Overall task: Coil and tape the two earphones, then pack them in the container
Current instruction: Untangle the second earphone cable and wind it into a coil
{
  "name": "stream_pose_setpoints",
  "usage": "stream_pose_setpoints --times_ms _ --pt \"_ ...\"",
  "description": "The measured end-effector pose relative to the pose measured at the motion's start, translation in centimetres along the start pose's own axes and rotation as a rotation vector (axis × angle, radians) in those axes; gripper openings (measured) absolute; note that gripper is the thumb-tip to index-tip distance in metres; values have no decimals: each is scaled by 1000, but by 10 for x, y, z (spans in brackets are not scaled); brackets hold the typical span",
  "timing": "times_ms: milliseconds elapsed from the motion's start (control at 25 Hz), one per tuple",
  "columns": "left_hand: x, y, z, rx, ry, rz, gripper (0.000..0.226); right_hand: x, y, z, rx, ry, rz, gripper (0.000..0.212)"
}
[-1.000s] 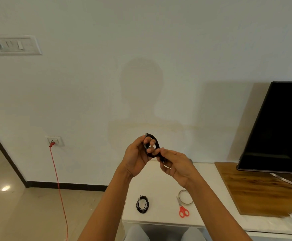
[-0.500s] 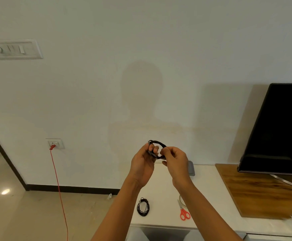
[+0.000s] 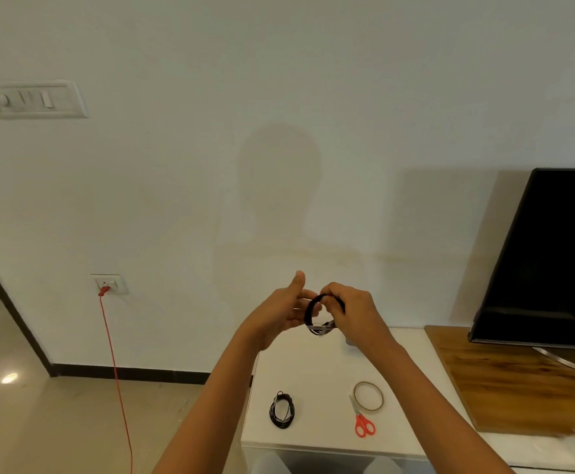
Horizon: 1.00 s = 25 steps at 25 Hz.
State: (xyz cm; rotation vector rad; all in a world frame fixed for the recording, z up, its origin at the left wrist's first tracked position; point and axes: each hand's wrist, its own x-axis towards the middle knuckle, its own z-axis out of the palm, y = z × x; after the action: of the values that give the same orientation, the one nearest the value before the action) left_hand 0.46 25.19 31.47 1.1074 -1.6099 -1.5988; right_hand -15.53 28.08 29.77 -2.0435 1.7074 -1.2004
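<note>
1. While the right hand (image 3: 351, 313) is holding the held earphone coil (image 3: 309, 312) up in the air, its fingers (image 3: 332, 293) are curling tightly round the loop's top and side, probably so that the turns are not springing apart
2. The left hand (image 3: 276, 313) is lying open beside the loop, thumb pointing up and fingers (image 3: 300, 302) reaching straight toward the side of the coil nearest them. Whether they are touching it I cannot tell, but they seem to be steadying it, not gripping
3. A pale patch is showing at the bottom of the loop, just below the right fingers. It is too small to tell whether it is tape or the earbuds
4. The second earphone coil (image 3: 281, 410) is lying bundled on the tabletop (image 3: 313, 371), well below the left fingers, apparently waiting to be packed
5. The tape roll (image 3: 368, 396) and the red scissors (image 3: 363, 422) are lying side by side, well below the right fingers, likely within that hand's reach for cutting a strip
6. A small grey thing (image 3: 349, 343) is peeking out just under the right wrist, mostly hidden; possibly it is where the coils are going
</note>
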Motion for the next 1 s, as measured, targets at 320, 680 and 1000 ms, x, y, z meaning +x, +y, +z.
stream_pose_setpoints --times_ms 320,680,1000 --pt "9 2 7 34 -148 -53 29 2 11 1 121 -36 -77 8" --pt "17 -20 12 462 30 -59 31 -9 29 17 393 -9 73 12" --pt "27 -38 18 -464 -139 -187 35 0 51 24 706 18 146 7"
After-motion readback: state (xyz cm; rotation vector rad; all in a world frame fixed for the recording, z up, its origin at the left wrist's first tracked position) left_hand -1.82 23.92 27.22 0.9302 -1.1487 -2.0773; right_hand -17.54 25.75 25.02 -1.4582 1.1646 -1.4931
